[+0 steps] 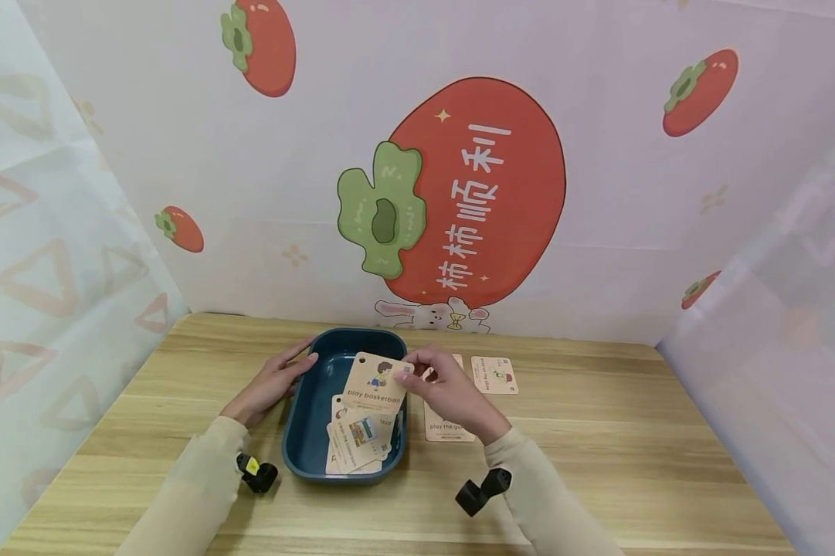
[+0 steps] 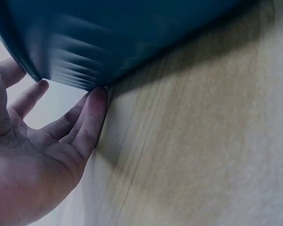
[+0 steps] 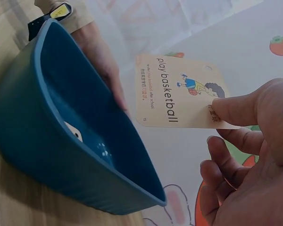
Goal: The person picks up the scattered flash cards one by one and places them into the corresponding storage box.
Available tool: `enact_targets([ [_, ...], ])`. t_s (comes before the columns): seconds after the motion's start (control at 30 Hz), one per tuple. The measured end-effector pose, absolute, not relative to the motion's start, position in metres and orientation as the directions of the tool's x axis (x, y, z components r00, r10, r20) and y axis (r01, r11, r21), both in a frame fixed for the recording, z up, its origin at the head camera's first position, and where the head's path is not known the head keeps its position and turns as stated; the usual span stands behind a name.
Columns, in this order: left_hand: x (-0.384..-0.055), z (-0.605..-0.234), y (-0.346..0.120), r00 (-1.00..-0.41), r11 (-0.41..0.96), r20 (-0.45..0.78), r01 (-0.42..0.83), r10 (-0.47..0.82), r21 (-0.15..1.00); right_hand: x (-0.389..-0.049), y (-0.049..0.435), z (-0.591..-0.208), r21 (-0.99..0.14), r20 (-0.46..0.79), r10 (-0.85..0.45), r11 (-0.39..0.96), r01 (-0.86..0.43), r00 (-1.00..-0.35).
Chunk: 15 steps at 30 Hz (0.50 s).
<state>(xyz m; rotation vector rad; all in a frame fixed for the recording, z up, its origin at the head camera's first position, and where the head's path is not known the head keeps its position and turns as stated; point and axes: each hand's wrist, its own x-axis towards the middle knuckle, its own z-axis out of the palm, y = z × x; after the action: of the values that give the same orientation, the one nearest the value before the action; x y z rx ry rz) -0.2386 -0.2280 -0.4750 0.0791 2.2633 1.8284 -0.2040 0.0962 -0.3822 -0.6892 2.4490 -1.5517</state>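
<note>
My right hand (image 1: 452,390) pinches a card (image 1: 377,382) by its corner between thumb and fingers. The card reads "play basketball" and shows a child with a ball. It is held above a dark blue plastic basin (image 1: 304,432), overlapping several picture cards (image 1: 363,436) that lie inside, one of them reading "clean the classroom". My left hand (image 1: 273,386) rests at the basin's far left side. Its thumb is at the rim, and its mostly straight fingers (image 2: 92,115) touch the ribbed outer wall low down in the left wrist view.
Right of the basin, a "play the gu..." card (image 1: 448,428) lies on the wooden table (image 1: 598,463), partly hidden by my right hand. Another card (image 1: 495,375) lies farther right. A printed cloth backdrop (image 1: 598,293) rises along the table's back edge.
</note>
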Motion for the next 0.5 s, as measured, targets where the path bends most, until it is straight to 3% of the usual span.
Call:
enact_targets([
  [0.5,-0.238,-0.472,-0.228,-0.972,0.229,-0.124,-0.077,0.198,0.97,-0.203,0.087,-0.418,-0.841,0.066,-0.489,0.442,-0.313,-0.869],
])
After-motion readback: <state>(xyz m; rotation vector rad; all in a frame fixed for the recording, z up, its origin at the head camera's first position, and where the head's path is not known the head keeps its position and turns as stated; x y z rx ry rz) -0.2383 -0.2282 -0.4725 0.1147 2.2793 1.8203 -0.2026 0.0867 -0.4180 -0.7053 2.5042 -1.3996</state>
